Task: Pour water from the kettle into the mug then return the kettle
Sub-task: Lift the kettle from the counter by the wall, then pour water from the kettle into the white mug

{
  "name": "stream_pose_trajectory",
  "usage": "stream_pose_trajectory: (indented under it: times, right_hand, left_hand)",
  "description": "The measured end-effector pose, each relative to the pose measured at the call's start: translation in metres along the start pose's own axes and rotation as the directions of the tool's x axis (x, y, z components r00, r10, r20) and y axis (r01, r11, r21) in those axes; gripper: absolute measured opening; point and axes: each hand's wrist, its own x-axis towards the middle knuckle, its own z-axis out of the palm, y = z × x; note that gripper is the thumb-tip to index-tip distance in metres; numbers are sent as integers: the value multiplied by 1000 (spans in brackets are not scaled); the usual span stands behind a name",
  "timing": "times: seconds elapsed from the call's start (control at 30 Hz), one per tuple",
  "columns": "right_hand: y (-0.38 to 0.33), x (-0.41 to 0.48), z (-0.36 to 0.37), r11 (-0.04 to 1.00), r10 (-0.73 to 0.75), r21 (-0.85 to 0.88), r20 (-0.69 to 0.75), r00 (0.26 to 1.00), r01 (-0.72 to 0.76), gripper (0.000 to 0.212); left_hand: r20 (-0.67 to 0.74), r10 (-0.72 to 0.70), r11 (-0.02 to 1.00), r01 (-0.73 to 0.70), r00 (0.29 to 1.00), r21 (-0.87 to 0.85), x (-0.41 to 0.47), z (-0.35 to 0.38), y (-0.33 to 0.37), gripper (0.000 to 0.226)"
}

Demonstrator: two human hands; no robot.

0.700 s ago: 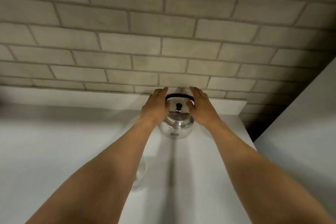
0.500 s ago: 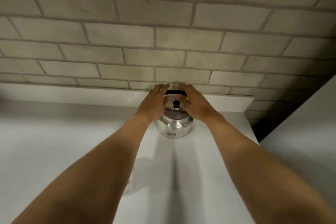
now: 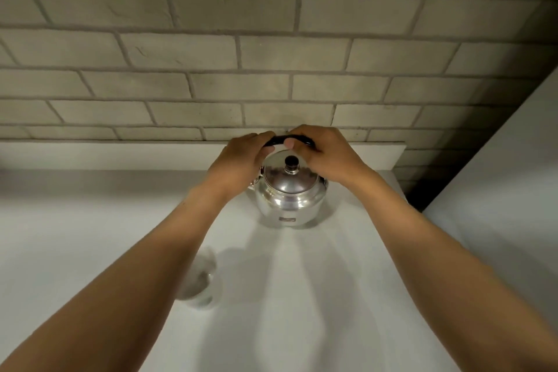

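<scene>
A shiny steel kettle (image 3: 288, 199) with a black lid knob and a black arched handle (image 3: 279, 139) stands on the white counter near the back wall. My left hand (image 3: 238, 161) is curled around the left end of the handle. My right hand (image 3: 324, 152) grips its right end, thumb over the bar. A clear glass mug (image 3: 200, 279) stands on the counter nearer to me, partly hidden behind my left forearm.
The white counter (image 3: 302, 296) ends at a raised white ledge (image 3: 120, 154) under a grey brick wall (image 3: 271, 54). A white cabinet side (image 3: 498, 205) rises at the right, with a dark gap beside the counter's corner.
Both hands have closed from beside the kettle onto its black handle. The view has shifted a little, and the kettle stands in the same place.
</scene>
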Motion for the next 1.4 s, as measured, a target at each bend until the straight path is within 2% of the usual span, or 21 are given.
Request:
stream_pose_trajectory:
  times: [0.17, 0.23, 0.33, 0.43, 0.53, 0.6, 0.73, 0.9, 1.03, 1.13, 1.4]
  right_hand:
    - [-45, -42, -17, 998, -5, -66, -166, 986, -6, 22]
    - [-58, -56, -21, 996, -20, -85, -178, 984, 5, 28]
    - [-75, -77, -26, 996, -26, -92, -168, 985, 11, 22]
    - [-85, -94, -31, 997, -19, -76, -168, 986, 6, 20]
    - [-94, -109, -33, 999, -14, -53, -147, 989, 7, 23]
    - [-100, -118, -33, 998, -27, -51, -115, 993, 21, 15]
    - [-110, -129, -29, 996, -56, -73, -62, 997, 51, 8]
    - [-120, -135, -22, 992, -83, -101, -10, 997, 81, 21]
    - [-128, -133, -24, 988, -87, -123, 23, 996, 89, 12]
    - [-140, -130, -21, 977, -103, -182, 58, 993, 112, 16]
    - [-168, -117, -14, 935, -139, -314, 111, 984, 167, 26]
  left_hand:
    - [-175, 158, 986, -166, 972, -30, -48, -13, 32, 27]
    - [-234, 161, 983, -176, 959, -46, -66, -14, 40, 32]
    - [-336, 150, 981, -181, 930, -64, -103, -7, 47, 41]
    - [-437, 260, 964, -256, 861, 68, -146, 10, 49, 39]
    - [-383, 390, 921, -355, 837, 163, -179, 28, 48, 40]
    - [-330, 411, 911, -370, 850, 181, -190, 38, 49, 43]
    - [-316, 379, 925, -343, 870, 165, -203, 49, 58, 51]
    - [-344, 295, 955, -286, 892, 78, -216, 53, 63, 56]
    - [-368, 207, 974, -226, 906, -9, -225, 53, 68, 57]
    - [-393, 187, 978, -208, 900, -10, -229, 52, 68, 55]
    - [-416, 99, 974, -173, 904, -145, -234, 44, 66, 53]
